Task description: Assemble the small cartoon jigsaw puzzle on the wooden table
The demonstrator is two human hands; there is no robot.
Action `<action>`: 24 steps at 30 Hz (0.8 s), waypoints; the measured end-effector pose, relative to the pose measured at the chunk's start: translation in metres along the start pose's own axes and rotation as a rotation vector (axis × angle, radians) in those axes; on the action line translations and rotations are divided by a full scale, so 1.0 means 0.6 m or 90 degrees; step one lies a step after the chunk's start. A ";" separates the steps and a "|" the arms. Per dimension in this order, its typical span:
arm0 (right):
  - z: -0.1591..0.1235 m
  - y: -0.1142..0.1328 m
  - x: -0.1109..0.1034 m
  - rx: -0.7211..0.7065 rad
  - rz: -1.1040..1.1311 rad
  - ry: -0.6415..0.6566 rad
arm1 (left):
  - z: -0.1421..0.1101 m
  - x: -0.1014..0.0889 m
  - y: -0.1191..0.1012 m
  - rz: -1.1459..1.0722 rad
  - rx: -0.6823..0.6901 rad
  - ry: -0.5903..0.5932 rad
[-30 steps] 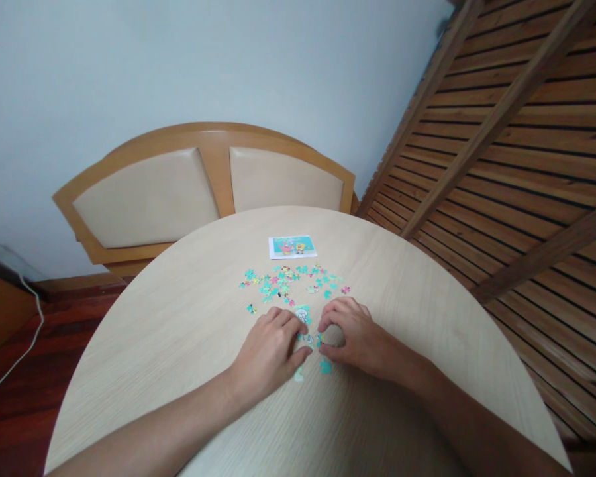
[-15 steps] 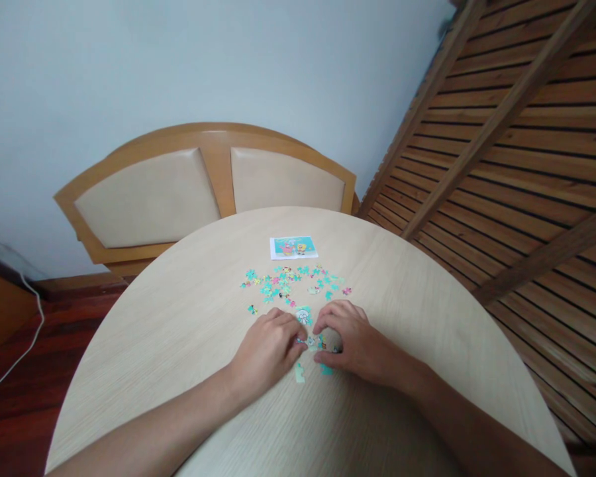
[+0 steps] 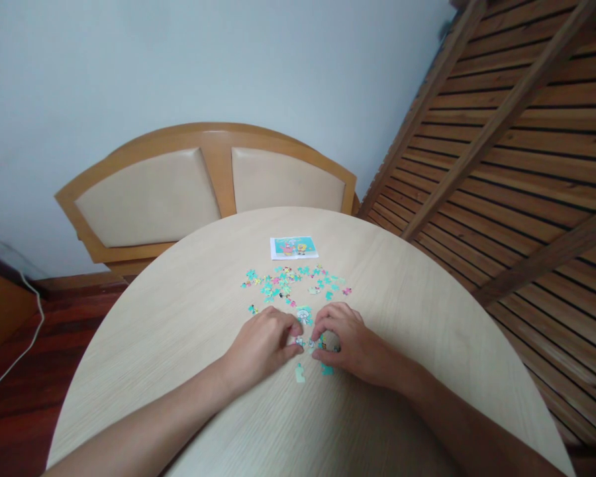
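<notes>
Above the near middle of the table, my left hand [image 3: 268, 336] curls with thumb and forefinger on either side of a small jigsaw piece [image 3: 299, 342]. Facing it, my right hand [image 3: 347, 341] has thumb and forefinger bent around another puzzle piece [image 3: 311, 344], with more colourful pieces [image 3: 322, 342] under its arched fingers. A narrow gap separates the two gripped pieces. Just beyond them lies a joined puzzle section with a drawn cartoon face [image 3: 304, 315]. Closer to me are a pale green piece [image 3: 300, 373] and a teal piece [image 3: 326, 370], partly covered by my right hand.
Several loose puzzle pieces [image 3: 275, 285] are scattered beyond my hands. Behind them lies a picture card [image 3: 294, 248] with cartoon figures. The round wooden table [image 3: 169, 344] has a padded bench back [image 3: 149, 199] behind it and a slatted wooden panel [image 3: 516, 132] at the right.
My left hand has drawn slightly left and its piece has moved away from the one by my right hand. My right hand has barely shifted.
</notes>
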State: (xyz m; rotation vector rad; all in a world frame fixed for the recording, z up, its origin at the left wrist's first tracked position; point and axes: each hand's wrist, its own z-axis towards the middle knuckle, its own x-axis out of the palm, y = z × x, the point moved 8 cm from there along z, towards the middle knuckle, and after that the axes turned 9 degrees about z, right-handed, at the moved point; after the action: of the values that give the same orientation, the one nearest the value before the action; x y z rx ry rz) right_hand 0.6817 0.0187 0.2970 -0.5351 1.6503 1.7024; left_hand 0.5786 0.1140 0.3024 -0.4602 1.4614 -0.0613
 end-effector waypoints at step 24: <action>0.001 0.004 -0.001 -0.004 0.006 0.006 | -0.001 0.004 0.002 0.018 0.013 0.018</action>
State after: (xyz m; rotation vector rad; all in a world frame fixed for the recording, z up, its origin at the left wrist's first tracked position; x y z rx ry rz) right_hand 0.6804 0.0192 0.2994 -0.5403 1.6575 1.7142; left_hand 0.5783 0.1143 0.2998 -0.4244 1.4942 -0.0604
